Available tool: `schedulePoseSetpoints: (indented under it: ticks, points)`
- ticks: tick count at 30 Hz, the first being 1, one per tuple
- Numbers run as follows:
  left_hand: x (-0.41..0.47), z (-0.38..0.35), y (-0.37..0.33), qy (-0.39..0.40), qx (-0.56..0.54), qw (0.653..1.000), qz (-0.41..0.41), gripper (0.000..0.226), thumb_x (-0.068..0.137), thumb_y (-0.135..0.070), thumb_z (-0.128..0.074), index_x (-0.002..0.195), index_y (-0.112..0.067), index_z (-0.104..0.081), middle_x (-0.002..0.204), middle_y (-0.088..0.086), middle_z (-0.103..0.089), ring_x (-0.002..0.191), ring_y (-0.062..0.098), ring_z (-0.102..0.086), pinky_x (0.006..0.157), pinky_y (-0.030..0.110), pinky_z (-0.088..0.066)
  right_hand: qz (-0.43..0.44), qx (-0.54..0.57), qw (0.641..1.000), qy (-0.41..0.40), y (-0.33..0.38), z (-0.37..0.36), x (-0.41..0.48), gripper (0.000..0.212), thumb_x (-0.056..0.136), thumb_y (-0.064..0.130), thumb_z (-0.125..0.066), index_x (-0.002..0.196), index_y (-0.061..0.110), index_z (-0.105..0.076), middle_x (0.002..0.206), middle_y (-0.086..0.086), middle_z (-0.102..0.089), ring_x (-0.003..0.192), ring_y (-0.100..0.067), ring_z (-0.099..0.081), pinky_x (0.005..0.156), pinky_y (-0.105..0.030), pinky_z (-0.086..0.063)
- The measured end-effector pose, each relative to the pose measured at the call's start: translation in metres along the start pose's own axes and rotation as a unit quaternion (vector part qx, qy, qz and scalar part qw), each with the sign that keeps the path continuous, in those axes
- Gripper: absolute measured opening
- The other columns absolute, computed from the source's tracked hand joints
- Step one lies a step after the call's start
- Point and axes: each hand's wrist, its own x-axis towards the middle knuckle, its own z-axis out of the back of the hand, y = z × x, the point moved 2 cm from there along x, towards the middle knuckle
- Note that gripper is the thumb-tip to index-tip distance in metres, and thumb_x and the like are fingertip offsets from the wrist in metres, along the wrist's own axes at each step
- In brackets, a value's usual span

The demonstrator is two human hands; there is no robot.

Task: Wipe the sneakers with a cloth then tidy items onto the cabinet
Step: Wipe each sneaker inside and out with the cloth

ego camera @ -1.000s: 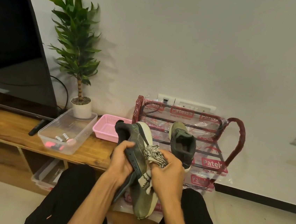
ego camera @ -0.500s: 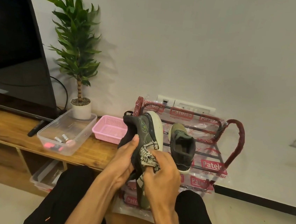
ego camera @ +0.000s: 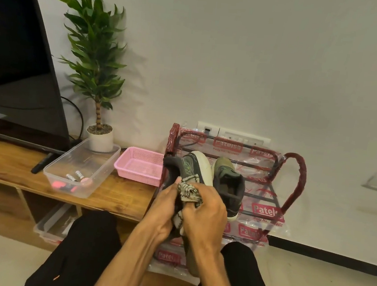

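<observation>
Sneakers first: one olive sneaker [ego camera: 193, 173] is held up over the person's lap, heel up and pale sole turned to the right, while its mate [ego camera: 227, 184] sits on the red wire shoe rack [ego camera: 295, 177] just behind. The left hand [ego camera: 164, 210] has its grip wrapped round the raised shoe's dark side; the right hand [ego camera: 205, 212] has its grip bunched on a patterned cloth [ego camera: 188, 190], pressing it against the upper. By my reckoning the wiping step is in hand, with the tidying not yet begun.

Next, I'd say, the cloth wants working along the sole edge and toe, the left hand turning the shoe to offer fresh faces, then the second shoe taken from the rack.

On the wooden desk [ego camera: 6, 161] to the left stand a pink basket [ego camera: 139, 165], a clear tub [ego camera: 82, 169] holding small items, a potted plant [ego camera: 98, 63] and a television [ego camera: 17, 55]. Nothing blocks the hands; the rack's plastic wrap sits close behind.
</observation>
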Motion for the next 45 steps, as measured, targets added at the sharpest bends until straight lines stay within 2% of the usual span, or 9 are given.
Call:
schedulePoseSetpoints:
  ticks: [4,13,16,22,29,33,38,41,45]
  points:
    - [0.003,0.002,-0.007,-0.033,-0.034,0.999,-0.012,0.035,0.103,-0.029,-0.047,0.117,-0.005,-0.067,0.1,0.011,-0.076,0.09,0.016,-0.073,0.071,0.023,-0.056,0.028,-0.007,0.998,-0.049,0.013,-0.011,0.01,0.038,0.07,0.006,-0.059,0.101,0.02,-0.075,0.094,0.005,-0.07,0.085,-0.019,-0.062,0.071,-0.032,-0.052]
    - [-0.013,0.018,0.006,-0.039,-0.082,0.996,0.008,0.033,0.103,-0.035,-0.045,0.114,-0.015,-0.068,0.102,0.011,-0.076,0.089,0.018,-0.074,0.067,0.03,-0.056,0.011,-0.004,0.999,-0.05,0.018,-0.032,0.012,0.04,0.072,0.001,-0.066,0.107,0.016,-0.073,0.097,-0.001,-0.07,0.089,-0.025,-0.064,0.073,-0.035,-0.053]
    - [-0.013,0.018,0.009,-0.033,-0.097,0.995,0.006,0.034,0.102,-0.035,-0.044,0.113,-0.014,-0.068,0.1,0.011,-0.076,0.085,0.017,-0.075,0.06,0.026,-0.057,0.008,-0.024,1.0,-0.016,0.013,-0.028,0.018,0.042,0.073,0.001,-0.065,0.111,0.016,-0.072,0.1,-0.002,-0.07,0.093,-0.023,-0.064,0.078,-0.032,-0.05]
    - [-0.008,0.019,0.002,-0.04,-0.129,0.991,-0.003,0.035,0.101,-0.028,-0.048,0.114,-0.002,-0.066,0.101,0.016,-0.075,0.088,0.021,-0.074,0.066,0.027,-0.059,0.004,-0.028,0.994,0.102,-0.017,-0.015,-0.018,0.039,0.076,0.007,-0.065,0.109,0.026,-0.072,0.099,0.01,-0.067,0.092,-0.011,-0.061,0.077,-0.034,-0.054]
    - [-0.002,0.007,-0.01,-0.022,-0.136,0.99,0.001,0.038,0.1,-0.033,-0.049,0.116,-0.003,-0.066,0.104,0.013,-0.075,0.092,0.019,-0.073,0.072,0.027,-0.058,0.034,0.021,0.999,-0.011,-0.001,-0.015,0.002,0.043,0.069,-0.005,-0.064,0.105,0.016,-0.075,0.095,0.003,-0.07,0.09,-0.016,-0.063,0.077,-0.033,-0.054]
    - [-0.002,0.008,-0.013,-0.016,-0.16,0.987,0.002,0.039,0.1,-0.035,-0.05,0.116,-0.004,-0.066,0.104,0.014,-0.075,0.094,0.02,-0.073,0.082,0.031,-0.053,0.044,0.039,0.998,-0.025,0.002,-0.019,0.004,0.045,0.069,-0.005,-0.064,0.108,0.015,-0.074,0.099,0.001,-0.07,0.094,-0.017,-0.063,0.08,-0.033,-0.055]
    - [-0.009,0.007,0.003,-0.016,-0.183,0.982,0.043,0.039,0.099,-0.037,-0.051,0.122,-0.009,-0.065,0.11,0.014,-0.073,0.098,0.022,-0.072,0.075,0.033,-0.055,0.033,0.031,0.997,-0.064,0.011,-0.021,0.014,0.04,0.069,-0.004,-0.067,0.105,0.013,-0.075,0.095,-0.001,-0.07,0.088,-0.021,-0.064,0.076,-0.03,-0.052]
    - [-0.013,0.006,0.02,-0.036,-0.172,0.982,0.064,0.038,0.098,-0.037,-0.054,0.124,-0.012,-0.064,0.107,0.014,-0.074,0.096,0.024,-0.072,0.067,0.034,-0.057,0.012,-0.022,0.999,-0.029,0.012,-0.021,0.031,0.038,0.071,-0.002,-0.068,0.106,0.013,-0.075,0.096,-0.002,-0.071,0.092,-0.023,-0.064,0.078,-0.03,-0.047]
    - [-0.008,0.017,0.013,-0.056,-0.15,0.987,0.03,0.032,0.101,-0.032,-0.05,0.118,-0.01,-0.066,0.101,0.014,-0.075,0.087,0.022,-0.074,0.061,0.03,-0.058,0.017,-0.051,0.995,0.084,0.008,-0.018,0.023,0.028,0.079,0.012,-0.064,0.102,0.024,-0.074,0.095,0.004,-0.072,0.089,-0.018,-0.064,0.075,-0.031,-0.051]
